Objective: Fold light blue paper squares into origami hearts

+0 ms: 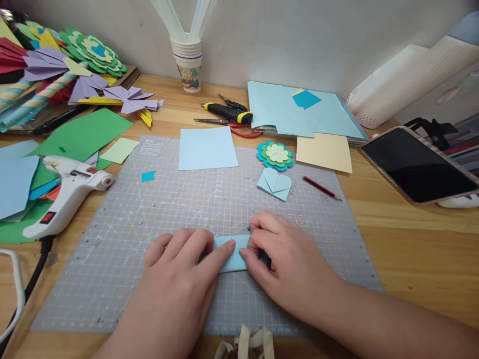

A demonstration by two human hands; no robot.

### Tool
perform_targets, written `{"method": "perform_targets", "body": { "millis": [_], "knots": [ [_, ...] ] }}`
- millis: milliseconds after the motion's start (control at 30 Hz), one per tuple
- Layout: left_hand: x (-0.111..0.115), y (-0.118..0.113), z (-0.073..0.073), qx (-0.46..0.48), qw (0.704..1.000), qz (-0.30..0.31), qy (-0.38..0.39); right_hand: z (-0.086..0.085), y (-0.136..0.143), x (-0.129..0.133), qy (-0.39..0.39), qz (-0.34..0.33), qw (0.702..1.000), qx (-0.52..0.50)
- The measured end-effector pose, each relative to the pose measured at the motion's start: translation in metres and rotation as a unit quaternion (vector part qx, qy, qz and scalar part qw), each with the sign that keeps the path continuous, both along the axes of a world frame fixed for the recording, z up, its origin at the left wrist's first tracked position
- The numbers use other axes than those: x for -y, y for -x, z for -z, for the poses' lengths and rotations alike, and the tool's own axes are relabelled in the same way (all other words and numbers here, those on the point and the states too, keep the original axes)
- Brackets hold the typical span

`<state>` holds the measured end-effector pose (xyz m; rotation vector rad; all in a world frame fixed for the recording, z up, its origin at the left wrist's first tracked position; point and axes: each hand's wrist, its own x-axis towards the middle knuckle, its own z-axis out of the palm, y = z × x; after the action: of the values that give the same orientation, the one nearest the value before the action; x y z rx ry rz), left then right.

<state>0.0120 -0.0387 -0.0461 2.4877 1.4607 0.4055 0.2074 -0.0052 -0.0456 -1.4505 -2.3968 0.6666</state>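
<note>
A: Blue paper's where, exactly?

B: Folded blue strip (pixel 237 260) is at the near-centre of the mat (pixel 119 259), lengthwise btwn both hands. Left end's being gripped by the L hand (pixel 181 269), thumb laid on top; right end's pinched by the R hand (pixel 290 259), thumb & fingers closed in. Neither's free. Undersides of the fingers can't be seen.

A: Why both ends?

B: Prob. so the layers are held flat & aligned w/o slipping. A crease is seen across the middle, right by the L thumb, so pressure's likely being put there.

A: And the stuff beyond?

B: Folded heart (pixel 275 185) & layered flower (pixel 276 154) are set just past the R hand, presumably out of the way but in view. Pencil (pixel 321 188) is laid to their right, easily reached. Light-blue sheet (pixel 207 149) is spread flat at the mat's far edge, prob. so it isn't creased.

A: Tools?

B: Scissors (pixel 215 120) & cutter (pixel 226 112) are parked behind the mat, on the counter (pixel 396 249), blades apparently away from the fingers. Glue gun (pixel 71 194) is laid on its side, far left, cord clear of the folding area.
</note>
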Motion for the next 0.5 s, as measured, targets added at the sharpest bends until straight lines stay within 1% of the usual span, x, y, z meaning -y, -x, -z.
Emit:
{"method": "perform_targets", "body": {
  "millis": [133,200,267,333,400,500],
  "knots": [
    [0.001,0.000,-0.002,-0.010,1.000,-0.002,0.011,-0.001,-0.001,-0.001,0.004,-0.004,1.000,0.002],
    [0.000,0.000,-0.002,-0.010,1.000,-0.005,0.014,-0.003,-0.003,0.000,-0.007,-0.014,1.000,-0.018],
    [-0.001,0.000,-0.002,-0.008,1.000,-0.009,0.018,-0.006,-0.004,0.003,-0.037,-0.052,0.997,-0.049],
    [-0.001,0.000,-0.001,-0.005,1.000,-0.013,0.024,-0.008,-0.004,0.008,-0.080,-0.109,0.989,-0.060],
    [0.000,0.001,0.000,-0.004,0.999,-0.013,0.029,-0.008,-0.003,0.016,-0.125,-0.156,0.979,-0.034],
    [0.002,0.003,0.002,-0.008,0.999,-0.019,0.025,-0.004,-0.002,0.027,-0.184,-0.186,0.965,0.019]
  ]
}}
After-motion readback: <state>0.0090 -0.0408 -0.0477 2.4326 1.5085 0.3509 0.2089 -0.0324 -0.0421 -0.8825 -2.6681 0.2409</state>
